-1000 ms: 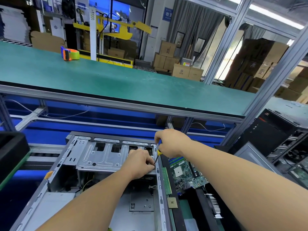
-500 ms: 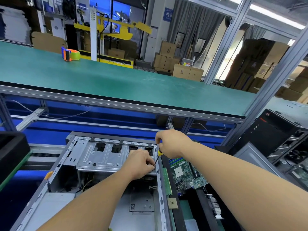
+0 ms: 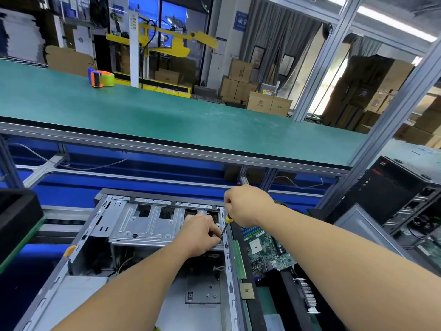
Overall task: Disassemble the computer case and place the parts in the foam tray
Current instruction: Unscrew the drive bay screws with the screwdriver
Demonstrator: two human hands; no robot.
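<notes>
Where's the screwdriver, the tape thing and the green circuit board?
Screwdriver (image 3: 228, 219): head view, yellow handle end.
Tape dispenser (image 3: 101, 78): head view, its middle.
Circuit board (image 3: 267, 249): head view, near the socket.

Computer case (image 3: 143, 225) centre frame: bare stamped sheet metal, dull grey sheen. Tabletop (image 3: 167, 115) above: matt green mat, scuffed. Boxes (image 3: 269, 105) upper right: plain brown cardboard.

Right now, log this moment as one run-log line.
step: unscrewing drive cage | right hand: grips screwdriver, tip at cage's right edge | left hand: fingers curled at the tip | motherboard: outside computer case
</notes>
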